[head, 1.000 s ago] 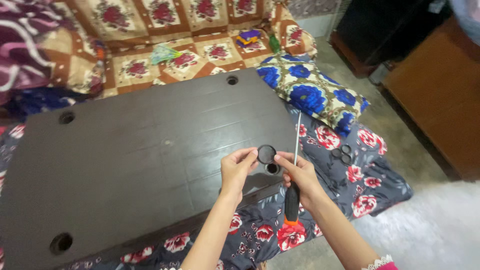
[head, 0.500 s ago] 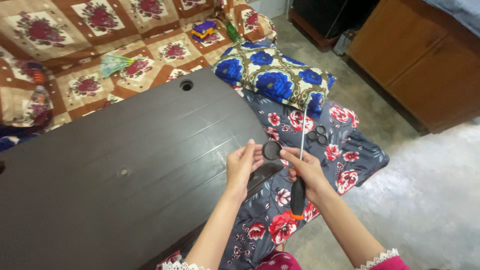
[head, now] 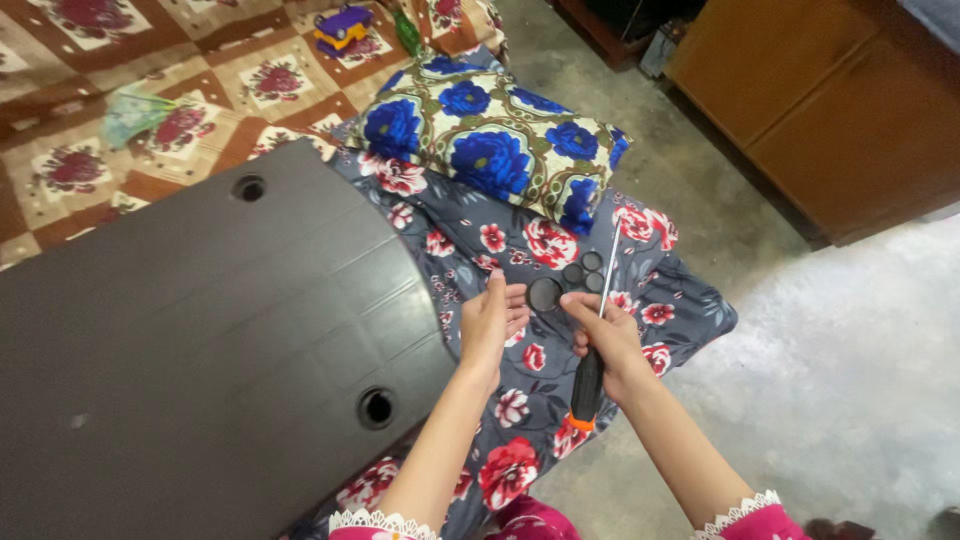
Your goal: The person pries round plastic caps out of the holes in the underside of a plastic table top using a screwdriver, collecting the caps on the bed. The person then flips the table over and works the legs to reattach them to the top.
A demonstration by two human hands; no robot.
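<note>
black disc (head: 545, 294) between both hands' fingers (head: 578, 300)

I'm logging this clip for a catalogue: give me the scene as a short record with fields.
left hand: left hand touching a small black round cap
right hand: right hand gripping a screwdriver, shaft pointing away
underneath: grey floral cloth
beside: dark plastic panel with round holes
nearby: more black caps, blue-flowered pillow

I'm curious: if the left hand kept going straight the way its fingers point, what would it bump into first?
Probably the grey flowered cloth, then the blue flowered pillow; depth is unclear. The left hand points up-frame.
</note>
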